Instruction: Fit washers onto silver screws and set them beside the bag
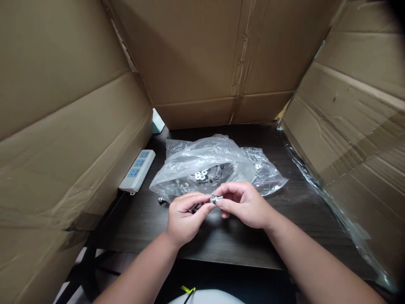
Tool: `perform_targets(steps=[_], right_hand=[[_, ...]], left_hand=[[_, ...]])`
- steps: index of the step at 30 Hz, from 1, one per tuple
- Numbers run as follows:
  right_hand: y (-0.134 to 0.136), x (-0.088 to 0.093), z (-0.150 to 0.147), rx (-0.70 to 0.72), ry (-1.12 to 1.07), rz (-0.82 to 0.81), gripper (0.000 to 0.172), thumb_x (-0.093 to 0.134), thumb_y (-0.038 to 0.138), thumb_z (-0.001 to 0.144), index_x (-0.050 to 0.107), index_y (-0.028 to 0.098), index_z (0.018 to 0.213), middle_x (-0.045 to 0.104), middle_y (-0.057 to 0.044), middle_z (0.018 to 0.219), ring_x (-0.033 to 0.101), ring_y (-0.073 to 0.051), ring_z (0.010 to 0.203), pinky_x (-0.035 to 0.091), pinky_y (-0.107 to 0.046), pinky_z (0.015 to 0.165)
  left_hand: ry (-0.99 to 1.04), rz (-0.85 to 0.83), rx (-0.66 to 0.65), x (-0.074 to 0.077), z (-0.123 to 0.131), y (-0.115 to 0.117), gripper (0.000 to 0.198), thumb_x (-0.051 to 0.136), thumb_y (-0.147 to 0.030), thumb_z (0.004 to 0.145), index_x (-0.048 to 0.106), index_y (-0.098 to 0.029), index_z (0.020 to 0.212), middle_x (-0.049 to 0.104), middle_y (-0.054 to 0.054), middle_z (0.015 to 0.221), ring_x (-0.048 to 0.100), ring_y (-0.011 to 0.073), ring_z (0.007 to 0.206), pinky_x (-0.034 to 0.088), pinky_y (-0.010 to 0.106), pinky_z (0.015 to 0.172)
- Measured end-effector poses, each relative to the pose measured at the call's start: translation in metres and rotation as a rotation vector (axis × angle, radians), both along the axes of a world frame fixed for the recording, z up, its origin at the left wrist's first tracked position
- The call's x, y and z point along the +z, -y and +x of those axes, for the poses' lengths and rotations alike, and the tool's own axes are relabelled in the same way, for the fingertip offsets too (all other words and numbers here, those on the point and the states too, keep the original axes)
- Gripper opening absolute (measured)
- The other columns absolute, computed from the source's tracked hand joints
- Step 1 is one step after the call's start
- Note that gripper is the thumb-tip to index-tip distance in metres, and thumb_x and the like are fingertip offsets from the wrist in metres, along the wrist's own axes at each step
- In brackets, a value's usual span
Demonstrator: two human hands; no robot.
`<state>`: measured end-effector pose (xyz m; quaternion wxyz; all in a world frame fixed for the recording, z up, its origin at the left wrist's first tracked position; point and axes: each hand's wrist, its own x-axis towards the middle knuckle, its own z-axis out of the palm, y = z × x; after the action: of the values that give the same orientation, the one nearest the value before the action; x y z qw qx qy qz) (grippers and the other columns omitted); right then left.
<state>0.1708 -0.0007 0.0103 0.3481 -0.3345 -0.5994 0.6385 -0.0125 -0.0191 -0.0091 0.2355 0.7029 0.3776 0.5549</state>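
Left hand (183, 217) and right hand (245, 204), both curled nearly closed, pinch one small metal bolt (215, 199) between thumbs and fingertips, above the dark table (294, 219) near its front edge. Just behind them lies a clear plastic bag (209, 162) of washers and screws. A white power strip (137, 171) lies at the left edge.

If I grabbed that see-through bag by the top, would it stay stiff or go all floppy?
Probably floppy: the plastic bag is thin and crumpled, puffed up loosely on the table. It likely sags at the bottom, since small washers and dark screws lie inside. They may slide about.
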Motion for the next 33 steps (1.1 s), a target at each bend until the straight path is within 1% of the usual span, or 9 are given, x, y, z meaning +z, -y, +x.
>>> perform_targets(steps=[2, 7, 9, 12, 15, 23, 29, 31, 33], right_hand=[[0.0007, 0.0013, -0.0014, 0.008, 0.041, 0.024, 0.022, 0.062, 0.036, 0.084, 0.061, 0.014, 0.083, 0.057, 0.001, 0.059, 0.055, -0.011, 0.053, 0.045, -0.024, 0.053], [-0.0005, 0.0006, -0.0037, 0.000, 0.145, 0.052, 0.042, 0.046, 0.046, 0.092, 0.053, 0.016, 0.065, 0.055, 0.001, 0.051, 0.053, -0.010, 0.048, 0.043, -0.023, 0.052], [-0.0015, -0.0002, -0.0032, -0.017, 0.120, 0.030, 0.040, 0.046, 0.047, 0.092, 0.056, 0.015, 0.070, 0.056, 0.001, 0.053, 0.054, -0.010, 0.048, 0.044, -0.023, 0.051], [-0.0019, -0.0011, -0.0014, -0.036, 0.010, 0.003, 0.025, 0.058, 0.041, 0.087, 0.059, 0.016, 0.090, 0.059, 0.001, 0.063, 0.058, -0.012, 0.053, 0.047, -0.025, 0.054], [-0.0012, -0.0025, 0.0000, -0.014, -0.057, -0.002, 0.026, 0.067, 0.032, 0.081, 0.058, 0.017, 0.101, 0.060, 0.001, 0.065, 0.060, -0.013, 0.057, 0.049, -0.027, 0.057], [0.0005, 0.0004, -0.0006, 0.002, 0.030, 0.022, 0.019, 0.063, 0.033, 0.083, 0.062, 0.014, 0.088, 0.058, 0.000, 0.063, 0.056, -0.012, 0.055, 0.046, -0.025, 0.055], [-0.0012, 0.0011, -0.0025, 0.028, 0.156, 0.053, 0.043, 0.044, 0.047, 0.093, 0.055, 0.015, 0.066, 0.056, 0.000, 0.054, 0.054, -0.011, 0.050, 0.044, -0.023, 0.054], [-0.0022, -0.0002, -0.0028, -0.002, 0.144, 0.023, 0.043, 0.043, 0.050, 0.092, 0.056, 0.015, 0.070, 0.056, 0.001, 0.055, 0.055, -0.011, 0.050, 0.044, -0.023, 0.052], [-0.0027, -0.0012, -0.0024, -0.027, 0.078, -0.005, 0.035, 0.048, 0.048, 0.091, 0.059, 0.016, 0.082, 0.057, 0.001, 0.059, 0.057, -0.011, 0.051, 0.045, -0.023, 0.052]], left_hand=[[-0.008, 0.000, -0.013, -0.0002, 0.0000, 0.0002, 0.013, 0.073, -0.012, 0.070, 0.074, -0.018, 0.082, 0.074, 0.005, 0.074, 0.069, 0.0166, 0.065, 0.056, 0.025, 0.060], [-0.030, 0.015, 0.029, -0.0007, 0.0004, 0.0013, 0.013, 0.074, -0.012, 0.070, 0.074, -0.018, 0.081, 0.073, 0.005, 0.073, 0.069, 0.0165, 0.065, 0.056, 0.025, 0.060], [-0.029, 0.017, 0.052, -0.0010, 0.0003, 0.0014, 0.012, 0.073, -0.013, 0.070, 0.074, -0.019, 0.081, 0.074, 0.005, 0.074, 0.069, 0.0169, 0.066, 0.056, 0.025, 0.061], [-0.021, 0.006, 0.074, -0.0012, -0.0002, 0.0011, 0.011, 0.073, -0.015, 0.071, 0.074, -0.019, 0.081, 0.074, 0.005, 0.074, 0.069, 0.0170, 0.066, 0.057, 0.025, 0.060], [0.002, -0.020, 0.087, -0.0008, -0.0004, 0.0007, 0.011, 0.074, -0.015, 0.070, 0.074, -0.019, 0.080, 0.074, 0.004, 0.074, 0.069, 0.0169, 0.066, 0.057, 0.025, 0.061], [-0.023, -0.021, 0.005, -0.0011, -0.0009, 0.0008, 0.011, 0.073, -0.015, 0.071, 0.074, -0.018, 0.082, 0.074, 0.005, 0.075, 0.069, 0.0168, 0.066, 0.056, 0.025, 0.061], [-0.046, 0.004, 0.000, -0.0018, -0.0006, 0.0010, 0.014, 0.073, -0.013, 0.071, 0.074, -0.018, 0.083, 0.073, 0.005, 0.074, 0.068, 0.0162, 0.065, 0.056, 0.025, 0.060], [-0.040, -0.005, 0.023, -0.0015, -0.0005, 0.0009, 0.014, 0.073, -0.013, 0.070, 0.074, -0.018, 0.082, 0.073, 0.005, 0.074, 0.068, 0.0162, 0.066, 0.056, 0.024, 0.061], [-0.028, -0.022, 0.052, -0.0011, -0.0006, 0.0009, 0.012, 0.073, -0.014, 0.070, 0.074, -0.018, 0.081, 0.073, 0.004, 0.074, 0.069, 0.0163, 0.066, 0.056, 0.024, 0.061]])
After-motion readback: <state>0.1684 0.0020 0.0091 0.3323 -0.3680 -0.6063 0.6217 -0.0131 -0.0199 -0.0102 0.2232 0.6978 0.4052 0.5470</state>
